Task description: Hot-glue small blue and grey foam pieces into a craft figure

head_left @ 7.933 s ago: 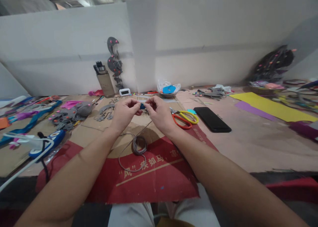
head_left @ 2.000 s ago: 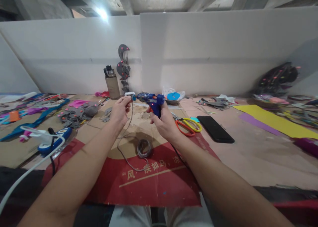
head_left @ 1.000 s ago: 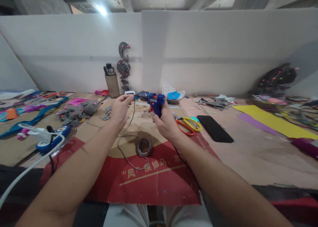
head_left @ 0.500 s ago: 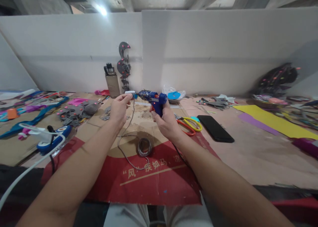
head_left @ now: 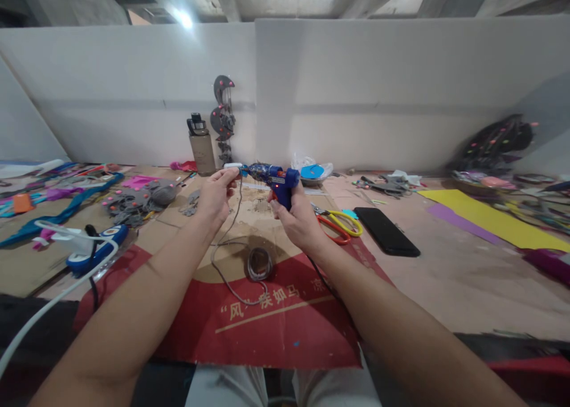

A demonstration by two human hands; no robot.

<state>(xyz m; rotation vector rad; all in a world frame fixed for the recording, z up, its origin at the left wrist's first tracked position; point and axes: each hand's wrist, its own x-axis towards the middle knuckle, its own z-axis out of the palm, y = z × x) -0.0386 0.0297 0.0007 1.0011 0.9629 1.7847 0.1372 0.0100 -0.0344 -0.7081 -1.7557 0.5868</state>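
Observation:
My right hand [head_left: 299, 214] is wrapped round the handle of a blue hot glue gun [head_left: 285, 184], a finger at its trigger. The gun's nozzle end, messy with strands, points left at the fingertips of my left hand [head_left: 217, 194]. Those fingers pinch a thin grey cord [head_left: 237, 208] close to the nozzle; its tip is too small to make out. The cord hangs down from there and runs to a small coil [head_left: 259, 264] lying on the red and brown cardboard [head_left: 285, 330].
Right of the cardboard's middle lie scissors [head_left: 341, 224] with red and yellow handles and a black phone [head_left: 386, 231]. A blue power strip [head_left: 100, 251] with a white cable is at left. Behind stand a bottle [head_left: 202, 148] and a bowl [head_left: 313, 178]. Yellow sheet [head_left: 490, 217] lies far right.

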